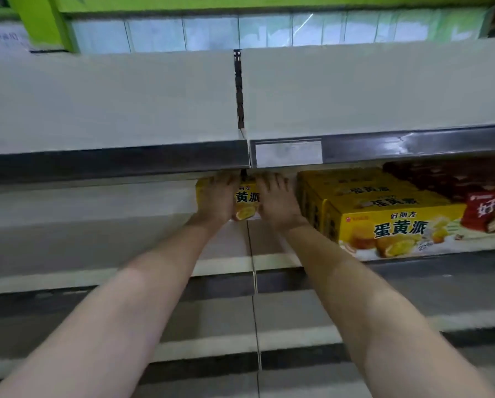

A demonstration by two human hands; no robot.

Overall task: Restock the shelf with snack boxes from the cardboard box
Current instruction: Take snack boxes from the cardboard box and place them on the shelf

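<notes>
Item 1, yellow snack box (245, 198): centre of the frame, on the middle shelf (97, 225), pushed well back under the lip of the shelf above. Printed face turned outward, presumably so shoppers can read it. Held from both ends.

Item 2, left hand (216, 196): laid over the box's left end, fingers wrapped over its top edge, gripping it. The fingertips run into shadow under the upper shelf.

Item 3, right hand (275, 198): gripping the box's right end in the same way. A two-handed hold likely keeps the box square while it is slid rearward.

Item 4, stocked yellow boxes (384, 216): right of centre on the same shelf, same product, in a row running front to back, just beside the right hand. The held box appears to be starting a fresh column to their left.

Item 5, red snack boxes (490, 211): far right, next to the yellow row.

Item 6, upper shelf (111, 104): upper half of the frame, bare surface, with a blank price-tag holder (288, 153) on its front rail.

Item 7, cardboard box: not in view.

Status: placement under way; the shelf's left stretch has yet to be filled.
</notes>
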